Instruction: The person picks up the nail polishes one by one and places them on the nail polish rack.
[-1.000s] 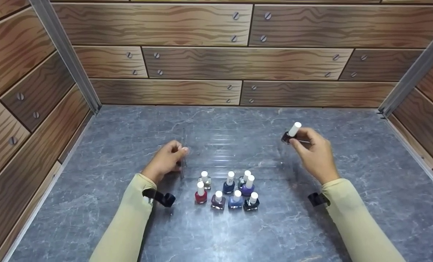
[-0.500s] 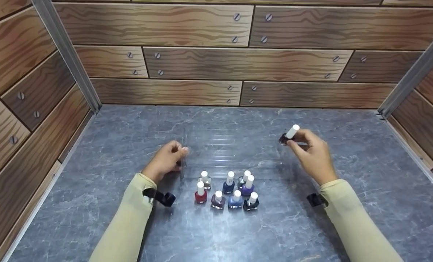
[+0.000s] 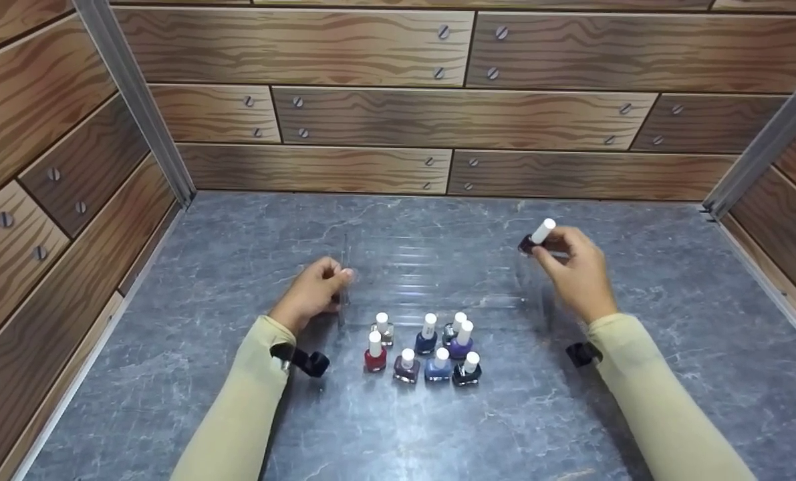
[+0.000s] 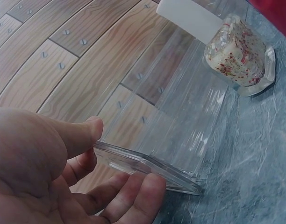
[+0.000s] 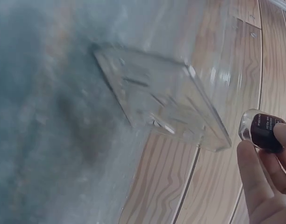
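Your left fingers (image 4: 150, 193) pinch the left side of the clear rack (image 3: 414, 275); your right fingers (image 5: 253, 173) grip a dark polish bottle (image 5: 262, 128) near its right side.

Nine bottles (image 3: 427, 343): eight standing at 6 o'clock, one in the right hand (image 3: 577, 270) at 3 o'clock. Nine white caps (image 3: 430, 325), one per bottle. One clear rack (image 3: 411, 266) at the dial's centre. Two hands, the right and, at 8 o'clock, the left hand (image 3: 311, 288). Two sleeves (image 3: 234, 401), around 7:30 and 4 o'clock. Two wrist cameras (image 3: 315, 364), at 7 and 4 o'clock. Three plank walls (image 3: 371, 117), at 9, 12 and 3. One table (image 3: 538, 427).
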A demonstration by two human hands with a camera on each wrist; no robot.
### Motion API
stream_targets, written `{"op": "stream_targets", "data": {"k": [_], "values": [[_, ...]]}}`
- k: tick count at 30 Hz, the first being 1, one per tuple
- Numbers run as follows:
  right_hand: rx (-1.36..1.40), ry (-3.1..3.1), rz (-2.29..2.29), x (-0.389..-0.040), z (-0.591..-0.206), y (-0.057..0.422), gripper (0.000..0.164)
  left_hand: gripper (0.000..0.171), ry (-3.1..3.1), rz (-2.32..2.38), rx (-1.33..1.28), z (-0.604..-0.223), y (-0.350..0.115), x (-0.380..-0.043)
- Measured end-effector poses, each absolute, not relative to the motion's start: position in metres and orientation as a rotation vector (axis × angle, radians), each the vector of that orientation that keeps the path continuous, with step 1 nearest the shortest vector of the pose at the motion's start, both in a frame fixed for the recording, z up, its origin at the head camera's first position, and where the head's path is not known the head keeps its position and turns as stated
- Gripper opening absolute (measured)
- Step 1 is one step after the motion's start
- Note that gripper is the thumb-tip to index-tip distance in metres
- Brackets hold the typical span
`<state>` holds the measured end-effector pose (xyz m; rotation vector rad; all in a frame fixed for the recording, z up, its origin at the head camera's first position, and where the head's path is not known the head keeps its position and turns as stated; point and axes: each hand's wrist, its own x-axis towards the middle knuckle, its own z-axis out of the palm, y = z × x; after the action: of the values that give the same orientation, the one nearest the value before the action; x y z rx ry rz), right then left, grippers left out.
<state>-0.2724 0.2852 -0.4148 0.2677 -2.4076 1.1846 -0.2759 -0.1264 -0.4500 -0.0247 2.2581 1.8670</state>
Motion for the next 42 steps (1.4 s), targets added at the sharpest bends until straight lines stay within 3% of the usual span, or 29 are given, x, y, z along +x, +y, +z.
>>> {"op": "stream_targets", "data": {"k": [29,42], "values": [[0.393,-2.642,0.995,-0.305,-0.411,0.294,0.012,0.025,2.231,1.869,-0.046,-0.451,-0.128,-0.277],[0.375,-2.629,1.104,-0.302,-0.417,0.296,0.029,0.024,2.221,1.880,-0.040,-0.451,-0.129,-0.276]]}}
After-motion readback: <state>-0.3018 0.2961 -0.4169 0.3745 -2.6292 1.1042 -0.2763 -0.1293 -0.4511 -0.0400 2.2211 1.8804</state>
